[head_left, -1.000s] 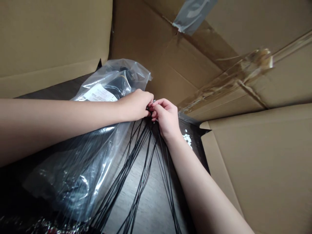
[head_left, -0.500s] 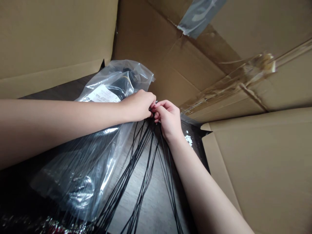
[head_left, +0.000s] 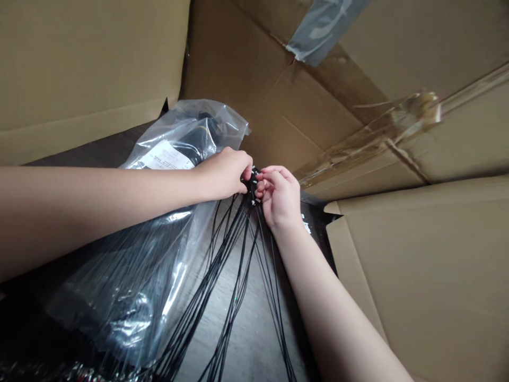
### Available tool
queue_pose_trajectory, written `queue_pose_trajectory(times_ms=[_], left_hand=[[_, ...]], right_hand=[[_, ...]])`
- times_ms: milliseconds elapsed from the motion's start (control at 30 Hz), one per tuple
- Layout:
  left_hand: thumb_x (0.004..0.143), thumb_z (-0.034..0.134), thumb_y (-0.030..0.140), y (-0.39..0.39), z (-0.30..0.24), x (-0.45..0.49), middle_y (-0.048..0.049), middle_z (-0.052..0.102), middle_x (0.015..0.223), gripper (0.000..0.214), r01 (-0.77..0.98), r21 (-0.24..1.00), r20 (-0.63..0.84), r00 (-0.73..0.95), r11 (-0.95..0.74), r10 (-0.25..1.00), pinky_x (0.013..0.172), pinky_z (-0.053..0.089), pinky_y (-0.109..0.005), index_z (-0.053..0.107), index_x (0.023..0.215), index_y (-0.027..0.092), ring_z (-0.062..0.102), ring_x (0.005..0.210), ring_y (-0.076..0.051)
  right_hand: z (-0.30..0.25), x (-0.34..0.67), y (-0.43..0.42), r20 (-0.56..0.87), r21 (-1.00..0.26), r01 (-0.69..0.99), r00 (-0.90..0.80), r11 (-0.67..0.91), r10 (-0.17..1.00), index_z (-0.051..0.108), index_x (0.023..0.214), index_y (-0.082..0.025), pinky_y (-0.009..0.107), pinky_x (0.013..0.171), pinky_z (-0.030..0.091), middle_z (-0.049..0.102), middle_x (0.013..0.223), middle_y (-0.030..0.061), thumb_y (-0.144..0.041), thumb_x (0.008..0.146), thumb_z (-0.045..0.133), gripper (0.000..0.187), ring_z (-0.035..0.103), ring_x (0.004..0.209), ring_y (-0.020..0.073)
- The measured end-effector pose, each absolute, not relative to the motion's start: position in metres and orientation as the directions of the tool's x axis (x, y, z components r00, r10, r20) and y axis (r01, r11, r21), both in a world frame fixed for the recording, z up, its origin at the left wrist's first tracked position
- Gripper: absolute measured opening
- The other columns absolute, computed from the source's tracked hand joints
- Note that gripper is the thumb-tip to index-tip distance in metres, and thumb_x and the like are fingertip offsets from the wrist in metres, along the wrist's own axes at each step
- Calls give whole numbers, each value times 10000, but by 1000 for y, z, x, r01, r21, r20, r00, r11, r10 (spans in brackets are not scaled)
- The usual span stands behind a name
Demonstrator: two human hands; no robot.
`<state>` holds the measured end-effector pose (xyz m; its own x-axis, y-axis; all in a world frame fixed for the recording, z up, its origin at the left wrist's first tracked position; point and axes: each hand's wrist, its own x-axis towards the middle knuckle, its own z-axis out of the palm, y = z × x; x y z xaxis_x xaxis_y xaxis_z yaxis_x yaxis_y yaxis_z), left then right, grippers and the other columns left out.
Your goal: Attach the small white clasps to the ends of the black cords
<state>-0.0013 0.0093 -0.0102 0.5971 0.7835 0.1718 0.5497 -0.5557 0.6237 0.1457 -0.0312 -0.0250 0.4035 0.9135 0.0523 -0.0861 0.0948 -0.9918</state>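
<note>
Cords (head_left: 207, 281) fan downward; left hand (head_left: 226, 172) and right hand (head_left: 282, 199) flank white tips (head_left: 253, 202).

No text can be read; the white label (head_left: 166, 156) on the clear plastic bag (head_left: 235, 121) carries small dark print, too fine and blurred to make out as words or numbers.

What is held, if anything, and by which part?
The left hand seems to hold black wires near their far ends; whether the right hand grips any cannot be told.
</note>
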Motion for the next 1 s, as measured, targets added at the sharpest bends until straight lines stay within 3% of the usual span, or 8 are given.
queue_pose_trajectory(times_ms=[233,500,733,867,1000], left_hand=[[677,769,209,13,-13,-3,-12,685,795,211,526,631,219,584,-570,781,677,399,-259,705,877,190,615,776,-164],[734,677,207,10,-17,-8,-38,711,867,134,520,640,246,558,-565,792,621,384,-261,704,865,211,633,767,-182],[728,661,184,7,-11,-12,-64,721,865,154,536,621,220,581,-571,784,625,387,-269,713,872,200,664,797,-211],[731,661,213,6,-6,-14,-65,713,824,141,567,596,206,577,-569,790,619,384,-265,721,856,189,655,773,-203],[738,652,211,7,-6,-14,-44,724,813,105,523,657,204,570,-543,796,621,387,-261,721,815,189,638,732,-174]], right_hand=[[-27,148,-31,57,-991,-90,373,98,926,575,691,-176,156,384,347,591,557,-52,-179,603,601,91,460,413,39],[-27,138,-34,137,-990,27,386,137,912,565,737,-189,180,367,352,586,576,-71,-243,615,620,145,459,392,47],[35,129,-47,278,-949,11,498,315,821,552,733,-197,180,405,361,594,622,-64,-201,613,607,132,462,431,41],[67,122,-60,267,-960,40,429,278,863,551,734,-206,180,407,369,588,640,-62,-188,629,607,120,465,447,43],[57,120,-78,208,-976,142,394,165,895,599,771,-194,171,403,408,637,707,-41,-215,656,652,128,490,453,39]])
